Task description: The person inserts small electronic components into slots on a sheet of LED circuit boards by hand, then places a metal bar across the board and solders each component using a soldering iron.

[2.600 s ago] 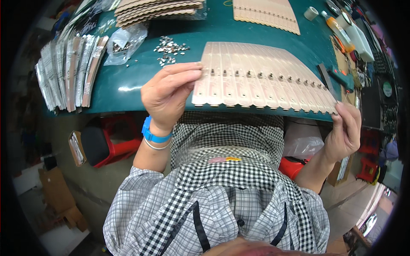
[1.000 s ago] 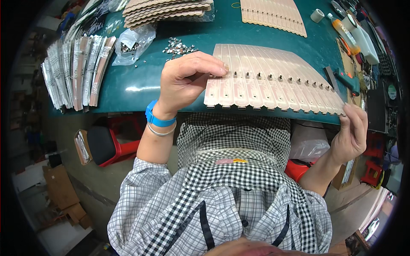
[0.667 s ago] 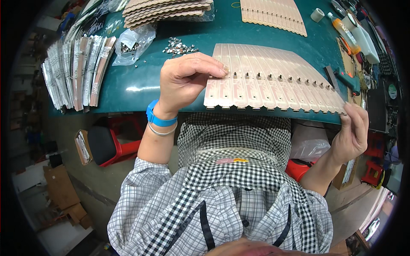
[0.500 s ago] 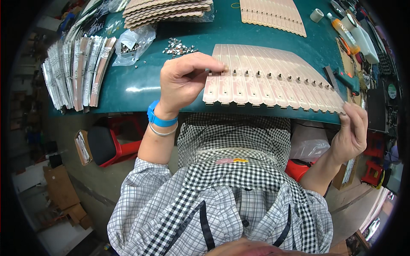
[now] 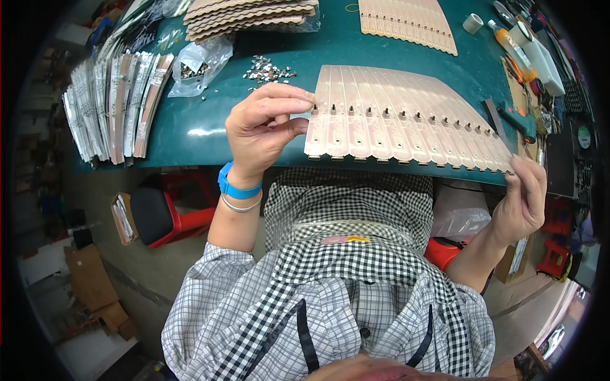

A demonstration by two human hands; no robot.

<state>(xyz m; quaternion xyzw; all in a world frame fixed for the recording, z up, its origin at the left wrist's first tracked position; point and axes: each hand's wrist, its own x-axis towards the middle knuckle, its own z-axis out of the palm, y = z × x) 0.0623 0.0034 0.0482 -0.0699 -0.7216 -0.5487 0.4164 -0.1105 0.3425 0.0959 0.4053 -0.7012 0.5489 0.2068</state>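
Between my hands, at the table's near edge, is a pale pink circuit board panel (image 5: 394, 130) of narrow strips side by side. A row of small black-tipped switches (image 5: 369, 111) runs across it, and small metal connectors sit along its scalloped near edge. My left hand (image 5: 264, 127), closed, grips the panel's left edge between thumb and fingers, close to the end switch. At the near right corner, the thumb and fingers of my right hand (image 5: 524, 193) pinch the panel. Its underside is hidden.
Left on the green table (image 5: 210, 143) stand bundled wrapped strips (image 5: 117, 108). A pile of small metal parts (image 5: 267, 68) lies near a plastic bag (image 5: 200, 66). Farther back are stacked panels (image 5: 248, 16) and another panel (image 5: 406, 25). A glue gun (image 5: 518, 120) and bottle (image 5: 511, 47) sit right.
My left hand has moved left, from over the panel's first switches to its left edge. The panel has shifted slightly; my right hand keeps its corner grip.
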